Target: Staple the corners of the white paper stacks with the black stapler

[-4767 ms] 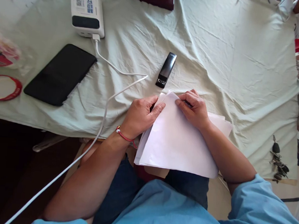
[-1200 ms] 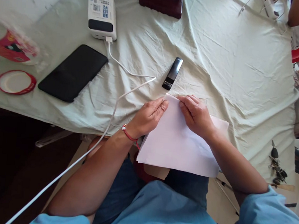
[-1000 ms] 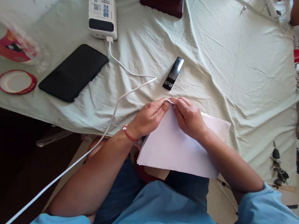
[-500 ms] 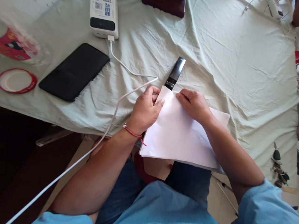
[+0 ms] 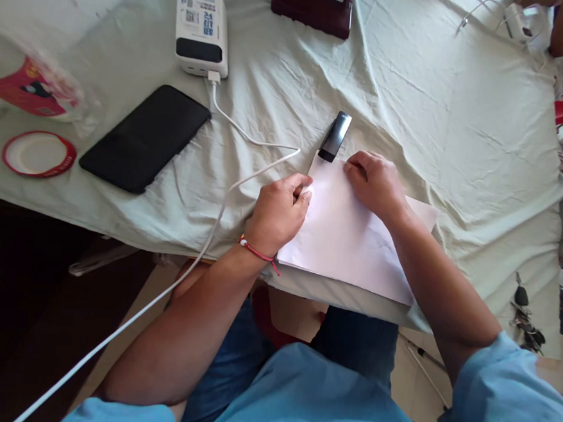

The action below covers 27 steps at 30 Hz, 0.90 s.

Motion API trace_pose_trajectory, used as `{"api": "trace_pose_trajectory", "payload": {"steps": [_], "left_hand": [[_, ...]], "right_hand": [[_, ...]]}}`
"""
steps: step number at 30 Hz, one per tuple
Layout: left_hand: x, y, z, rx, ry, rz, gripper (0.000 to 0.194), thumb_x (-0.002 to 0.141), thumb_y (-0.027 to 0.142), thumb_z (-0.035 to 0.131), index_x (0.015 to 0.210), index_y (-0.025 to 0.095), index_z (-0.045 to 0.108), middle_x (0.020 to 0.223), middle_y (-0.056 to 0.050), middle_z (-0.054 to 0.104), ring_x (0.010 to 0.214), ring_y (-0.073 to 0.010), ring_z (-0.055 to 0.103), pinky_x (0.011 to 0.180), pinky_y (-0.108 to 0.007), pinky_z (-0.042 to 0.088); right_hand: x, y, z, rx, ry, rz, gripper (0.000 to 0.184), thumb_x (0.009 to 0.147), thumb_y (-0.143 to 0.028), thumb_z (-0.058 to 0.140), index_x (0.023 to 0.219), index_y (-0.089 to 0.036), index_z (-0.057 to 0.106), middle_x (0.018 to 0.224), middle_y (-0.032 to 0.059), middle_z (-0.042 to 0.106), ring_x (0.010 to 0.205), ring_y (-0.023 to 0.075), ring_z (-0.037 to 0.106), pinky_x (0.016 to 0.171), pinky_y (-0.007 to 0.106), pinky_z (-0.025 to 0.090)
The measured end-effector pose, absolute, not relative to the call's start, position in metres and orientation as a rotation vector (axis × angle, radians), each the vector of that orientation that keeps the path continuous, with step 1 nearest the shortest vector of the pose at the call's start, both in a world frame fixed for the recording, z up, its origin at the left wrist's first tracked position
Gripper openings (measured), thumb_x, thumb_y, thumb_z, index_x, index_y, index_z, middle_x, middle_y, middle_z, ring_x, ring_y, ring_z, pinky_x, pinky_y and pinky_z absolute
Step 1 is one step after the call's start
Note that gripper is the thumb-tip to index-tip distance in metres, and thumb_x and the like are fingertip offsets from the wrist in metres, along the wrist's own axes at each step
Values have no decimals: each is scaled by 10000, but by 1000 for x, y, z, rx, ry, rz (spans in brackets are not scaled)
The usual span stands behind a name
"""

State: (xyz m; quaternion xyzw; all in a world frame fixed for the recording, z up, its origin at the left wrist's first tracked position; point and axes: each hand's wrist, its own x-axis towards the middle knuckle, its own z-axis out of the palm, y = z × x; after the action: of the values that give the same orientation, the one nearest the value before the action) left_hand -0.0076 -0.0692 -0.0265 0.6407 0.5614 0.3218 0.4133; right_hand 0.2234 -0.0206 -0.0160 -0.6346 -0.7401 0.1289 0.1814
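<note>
White sheets of paper point(image 5: 337, 240) lie stacked at the table's front edge. Their upper left corner sits at the front end of a black stapler point(image 5: 335, 136), whose nose overlaps the paper. My left hand point(image 5: 281, 211) pinches the left edge of the sheets between thumb and fingers. On the upper edge, right of the stapler, my right hand point(image 5: 375, 182) grips the paper with curled fingers; its fingertips are partly hidden. Neither hand touches the stapler.
A white cable point(image 5: 224, 200) runs left of my hands from a power bank point(image 5: 202, 32). Farther left are a black tablet or phone point(image 5: 144, 137), a red tape roll point(image 5: 39, 154) and a plastic-wrapped pack point(image 5: 30, 87). Keys point(image 5: 525, 315) lie right; a dark red box point(image 5: 312, 7) stands behind.
Both hands have pushed the paper forward, away from my body. Its corner now reaches under the stapler's nose, and its front edge has moved back onto the table.
</note>
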Motion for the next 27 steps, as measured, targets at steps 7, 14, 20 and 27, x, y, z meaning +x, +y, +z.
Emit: {"api": "trace_pose_trajectory", "payload": {"steps": [7, 14, 20, 27], "left_hand": [[-7, -69, -26, 1621, 1438, 768, 304, 977, 177, 638, 1222, 151, 815, 1025, -87, 849, 922, -223, 758, 963, -379, 591], [-5, -68, -24, 1519, 1486, 763, 593, 936, 206, 723, 1514, 109, 632, 859, -14, 768, 766, -200, 706, 868, -370, 584], [-7, -68, -20, 1373, 1413, 753, 593, 874, 292, 788, 1425, 113, 666, 869, -45, 825, 825, -235, 757, 800, -351, 585], [-18, -73, -19, 1291, 1092, 708, 185, 830, 315, 734, 946, 186, 669, 913, -66, 826, 804, -200, 738, 650, -268, 535]], "right_hand": [[205, -43, -20, -1391, -2209, 139, 484, 1091, -204, 480, 1515, -342, 667, 1558, 64, 705, 1573, 314, 542, 1346, 641, 369], [194, -39, -25, -1435, -2295, 107, 595, 1029, -63, 463, 1512, -326, 690, 1578, 26, 712, 1579, 249, 559, 1428, 623, 229], [204, -54, -23, -1560, -2275, 190, 652, 1032, -115, 459, 1652, -284, 568, 1757, 86, 539, 1590, 278, 544, 1372, 602, 349], [316, -113, -12, -1794, -1727, -8, 389, 1044, -407, 619, 1383, -250, 729, 1421, 131, 737, 1347, 299, 694, 1138, 541, 593]]}}
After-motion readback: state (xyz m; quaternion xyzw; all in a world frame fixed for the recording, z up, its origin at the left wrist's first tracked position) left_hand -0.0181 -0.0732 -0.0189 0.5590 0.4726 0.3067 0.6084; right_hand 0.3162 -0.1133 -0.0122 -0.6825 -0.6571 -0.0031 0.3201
